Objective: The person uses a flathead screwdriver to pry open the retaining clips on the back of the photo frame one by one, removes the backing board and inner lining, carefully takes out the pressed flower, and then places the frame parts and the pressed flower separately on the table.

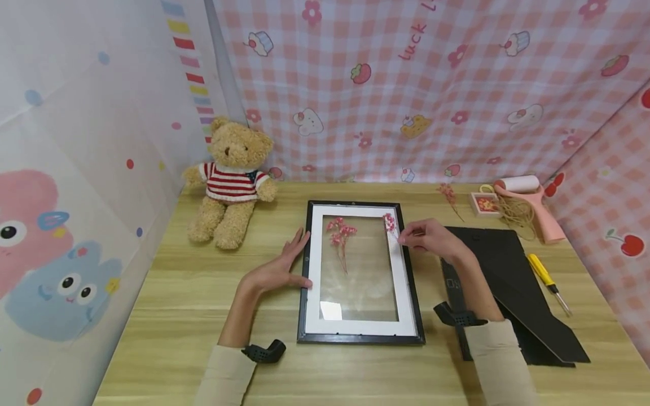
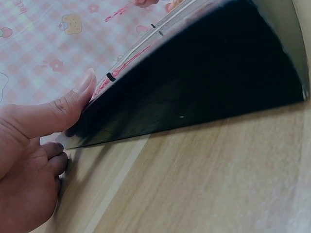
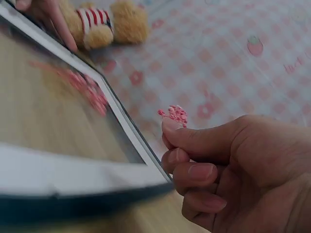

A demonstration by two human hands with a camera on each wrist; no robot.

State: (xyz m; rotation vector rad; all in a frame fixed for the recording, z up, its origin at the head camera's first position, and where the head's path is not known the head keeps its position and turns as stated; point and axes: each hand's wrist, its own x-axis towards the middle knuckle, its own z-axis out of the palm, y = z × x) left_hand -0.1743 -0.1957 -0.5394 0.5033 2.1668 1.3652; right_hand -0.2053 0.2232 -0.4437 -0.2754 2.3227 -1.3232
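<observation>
A black picture frame with a white mat and a clear pane lies on the wooden table. Inside its opening, to the upper left, is a sprig of pink dried flowers. My left hand rests against the frame's left side, thumb and fingers spread along the edge. Over the frame's right side, my right hand pinches a second pink flower sprig by its stem between thumb and fingers. In the right wrist view that sprig's blossom shows just past the thumb tip.
A teddy bear sits at the back left. Black backing boards lie right of the frame, beside a yellow screwdriver. Farther back are another dried sprig, a small box, twine and a pink-handled lint roller.
</observation>
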